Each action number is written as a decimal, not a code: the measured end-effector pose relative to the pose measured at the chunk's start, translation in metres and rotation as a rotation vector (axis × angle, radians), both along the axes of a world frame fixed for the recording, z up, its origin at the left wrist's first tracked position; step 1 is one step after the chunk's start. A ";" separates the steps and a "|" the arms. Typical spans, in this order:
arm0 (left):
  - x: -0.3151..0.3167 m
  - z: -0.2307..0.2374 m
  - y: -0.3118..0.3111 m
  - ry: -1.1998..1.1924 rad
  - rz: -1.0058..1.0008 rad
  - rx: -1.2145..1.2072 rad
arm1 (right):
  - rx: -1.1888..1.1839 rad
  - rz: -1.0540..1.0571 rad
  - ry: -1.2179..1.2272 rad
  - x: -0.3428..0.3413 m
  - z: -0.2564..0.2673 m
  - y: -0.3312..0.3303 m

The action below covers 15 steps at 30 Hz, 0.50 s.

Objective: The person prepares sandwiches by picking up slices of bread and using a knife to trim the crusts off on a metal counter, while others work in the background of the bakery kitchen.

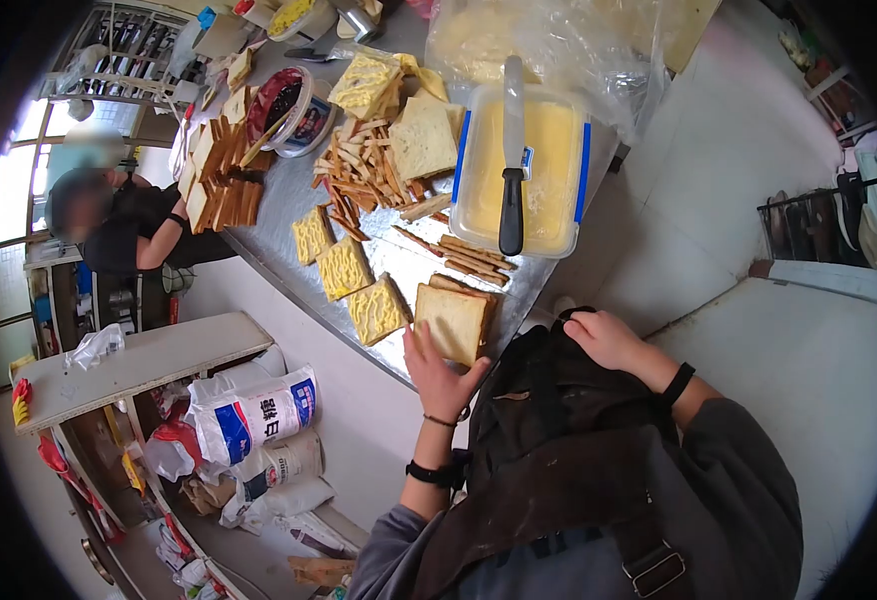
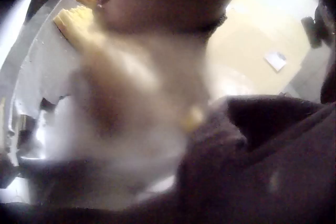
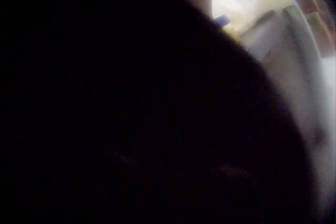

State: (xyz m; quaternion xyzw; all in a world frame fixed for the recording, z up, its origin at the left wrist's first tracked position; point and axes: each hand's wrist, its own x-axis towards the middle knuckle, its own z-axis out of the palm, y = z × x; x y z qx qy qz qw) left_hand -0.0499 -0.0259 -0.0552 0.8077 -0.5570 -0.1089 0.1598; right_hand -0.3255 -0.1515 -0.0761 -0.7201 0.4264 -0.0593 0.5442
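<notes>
My left hand (image 1: 441, 380), fingers extended and thumb spread, touches the near edge of a stack of bread slices (image 1: 454, 315) close to the table's front edge. Three bread slices striped with yellow sauce (image 1: 345, 268) lie in a row just left of that stack. My right hand (image 1: 611, 342) rests on top of a black bag (image 1: 549, 385) at my front, its fingertips partly hidden. Across a clear tub of pale yellow spread (image 1: 549, 210) lies a spreading knife (image 1: 513, 150) with a black handle. Black fabric covers most of the right wrist view; the left wrist view is blurred.
Cut crusts (image 1: 359, 170) pile up mid-table, beside plain bread slices (image 1: 427, 135). Further left stand a jam tub (image 1: 304, 115) and stacked bread (image 1: 224, 175). Another person (image 1: 124, 215) is at the table's far left. A low shelf (image 1: 149, 365) holds white sacks (image 1: 254, 415).
</notes>
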 end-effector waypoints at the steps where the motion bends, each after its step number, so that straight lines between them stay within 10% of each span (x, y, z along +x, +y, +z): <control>1: -0.005 0.000 -0.008 -0.033 -0.037 0.029 | 0.018 -0.003 0.018 0.000 -0.002 0.001; 15: 0.015 -0.008 -0.018 -0.127 -0.191 0.100 | 0.127 0.037 0.163 -0.011 -0.021 0.006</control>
